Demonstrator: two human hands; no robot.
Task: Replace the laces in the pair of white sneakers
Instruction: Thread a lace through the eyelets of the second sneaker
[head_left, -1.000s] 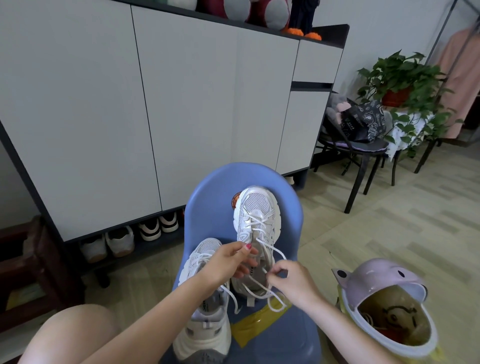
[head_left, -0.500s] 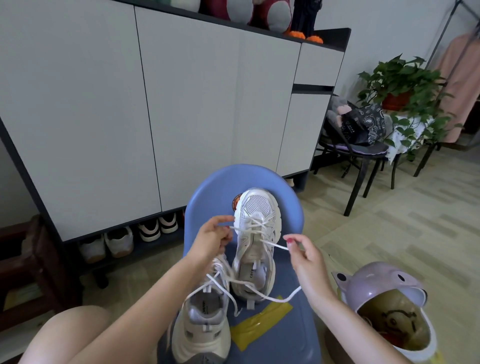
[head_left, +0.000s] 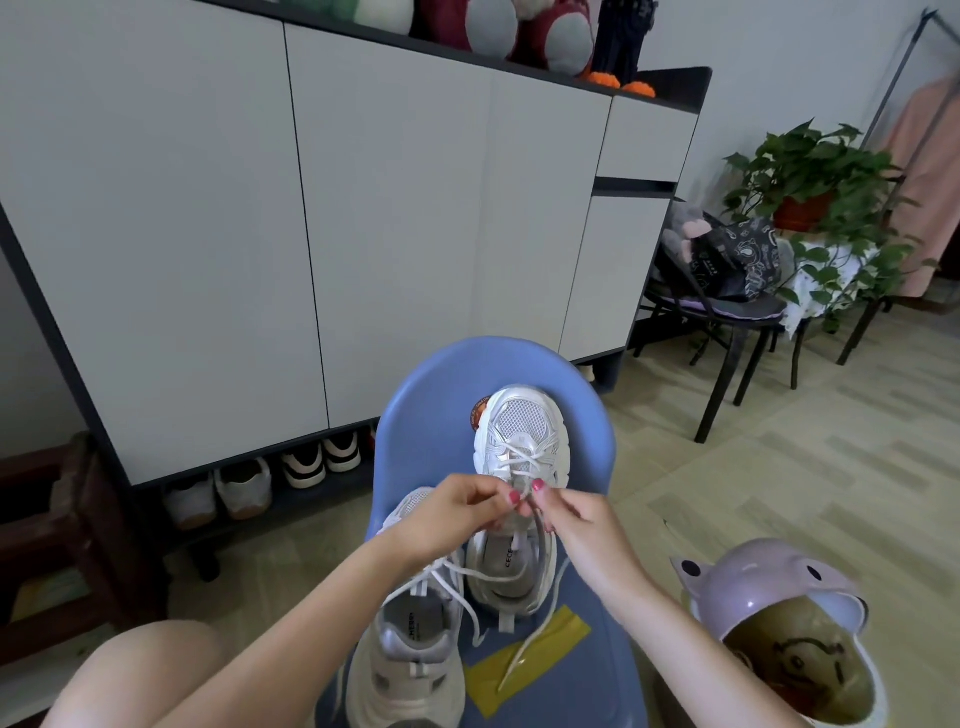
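Pale patterned floor spreads under a blue chair, and that seat carries everything I am working on. Nearest me, the near sneaker lies heel toward me with its laces loose and trailing. A yellow strip lies flat on the seat just beside it, crossed by a hanging lace end. To my right sits a lilac bin, its lid tipped back.

Farther in, my left hand and right hand meet over the tongue of the far sneaker, which lies toe away from me against the chair back. Both hands pinch the white lace, fingertips almost touching; I cannot tell whether they are crossing it or pulling it snug.

I judge the lace soft, limp and light, so it is best gripped close to the eyelet or at the stiff tip. The sneaker seems light enough to shift under a tug.

Beyond stands a white cabinet with shoes beneath, and a potted plant to the right.
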